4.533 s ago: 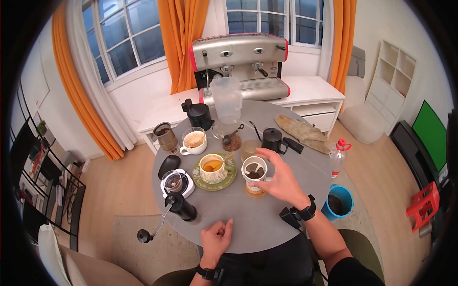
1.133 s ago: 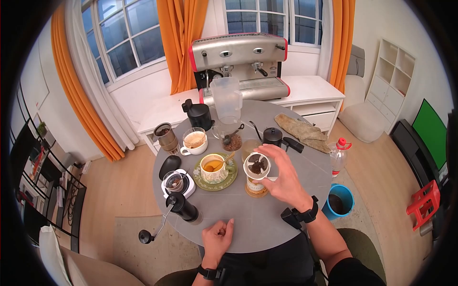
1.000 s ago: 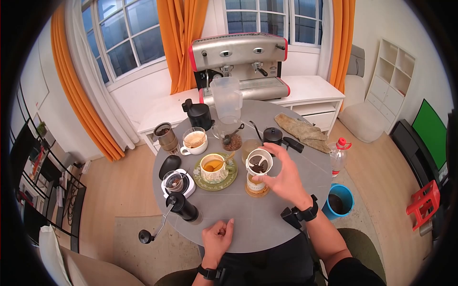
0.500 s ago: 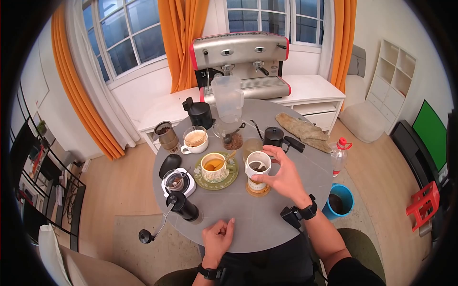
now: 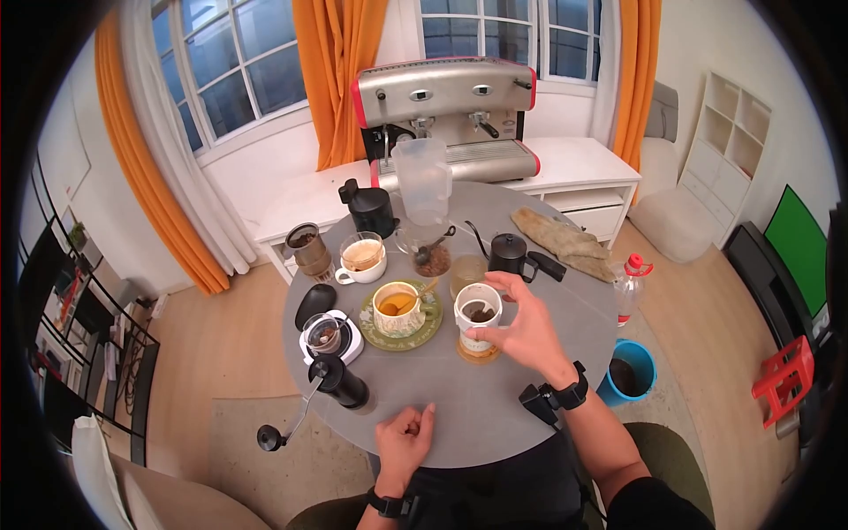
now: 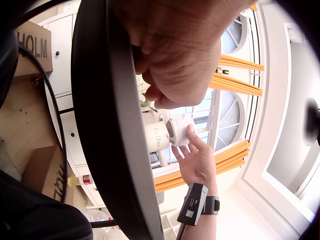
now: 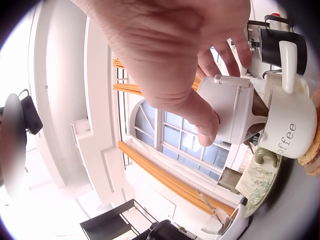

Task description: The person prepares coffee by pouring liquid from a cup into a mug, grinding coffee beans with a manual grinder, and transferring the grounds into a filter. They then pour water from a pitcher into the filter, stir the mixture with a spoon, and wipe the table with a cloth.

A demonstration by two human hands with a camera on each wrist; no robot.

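My right hand (image 5: 523,331) pinches a white coffee filter cup (image 7: 227,107) between thumb and fingers. Dark coffee grounds (image 5: 480,313) lie inside it. Right below is a white mug (image 7: 292,120) lettered "Coffee", on a round cork coaster (image 5: 478,356); in the left wrist view the filter cup is right at the mug's mouth. My left hand (image 5: 403,446) rests at the near table edge, fingers loosely curled and holding nothing. Left of the mug, a patterned cup (image 5: 397,315) of amber liquid with a spoon stands on a green saucer (image 5: 377,340).
A black hand grinder (image 5: 340,382) and a white scale (image 5: 351,343) stand on the left of the round table (image 5: 442,433). Behind the mug are a glass (image 5: 467,276), a black gooseneck kettle (image 5: 508,255) and a clear pitcher (image 5: 421,181). A brown cloth (image 5: 565,243) lies at the back right.
The filter cup tipped toward me about a second ago, then turned back more upright above the mug. The grounds inside shifted. My left hand stayed in place.
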